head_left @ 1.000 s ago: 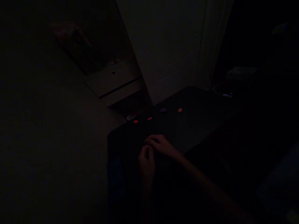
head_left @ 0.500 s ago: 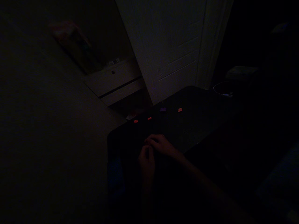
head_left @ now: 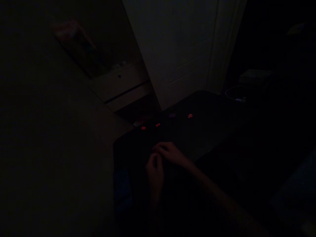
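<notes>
The scene is very dark. Over the near left part of a dark table (head_left: 207,131), my left hand (head_left: 155,168) and my right hand (head_left: 169,152) meet at the fingertips. Both hands have their fingers curled and pinched together; whatever lies between them is hidden in the dark. Beyond them on the table lie a small orange piece (head_left: 143,128), a short orange bar (head_left: 158,125), a dark purple block (head_left: 172,115) and a round orange piece (head_left: 190,116), all apart from my hands.
A dark blue flat object (head_left: 122,189) is at the table's left edge. Behind the table stand a pale door (head_left: 177,49) and a drawer unit (head_left: 123,82). A thin white cable (head_left: 230,95) curls at the far right, near a pale box-like object (head_left: 255,76).
The picture has become slightly darker. Both hands keep almost the same place and pose, and the pieces on the table have not moved.
</notes>
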{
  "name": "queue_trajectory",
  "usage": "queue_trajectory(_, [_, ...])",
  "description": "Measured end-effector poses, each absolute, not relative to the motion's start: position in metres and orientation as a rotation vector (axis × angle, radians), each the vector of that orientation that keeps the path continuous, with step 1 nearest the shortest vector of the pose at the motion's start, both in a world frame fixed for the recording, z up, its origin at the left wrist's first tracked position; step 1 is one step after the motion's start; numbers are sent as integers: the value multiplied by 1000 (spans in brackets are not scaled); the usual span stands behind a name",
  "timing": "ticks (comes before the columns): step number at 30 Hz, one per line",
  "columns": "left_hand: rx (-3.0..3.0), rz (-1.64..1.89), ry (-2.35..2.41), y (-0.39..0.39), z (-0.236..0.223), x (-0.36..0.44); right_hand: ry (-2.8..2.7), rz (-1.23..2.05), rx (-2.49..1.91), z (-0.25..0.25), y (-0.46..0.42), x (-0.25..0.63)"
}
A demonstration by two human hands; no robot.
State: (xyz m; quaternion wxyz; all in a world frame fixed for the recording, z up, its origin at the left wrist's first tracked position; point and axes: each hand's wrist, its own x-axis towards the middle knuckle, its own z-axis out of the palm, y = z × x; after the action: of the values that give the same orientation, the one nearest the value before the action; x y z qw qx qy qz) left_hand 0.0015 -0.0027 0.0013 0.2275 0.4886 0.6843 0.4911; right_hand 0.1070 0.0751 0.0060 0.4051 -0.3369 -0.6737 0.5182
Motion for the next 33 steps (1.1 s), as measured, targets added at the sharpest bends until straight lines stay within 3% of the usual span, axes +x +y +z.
queue_trajectory(33, [1334, 1348, 1876, -3, 2, 2, -1679, 1307, -817, 2, 75, 107])
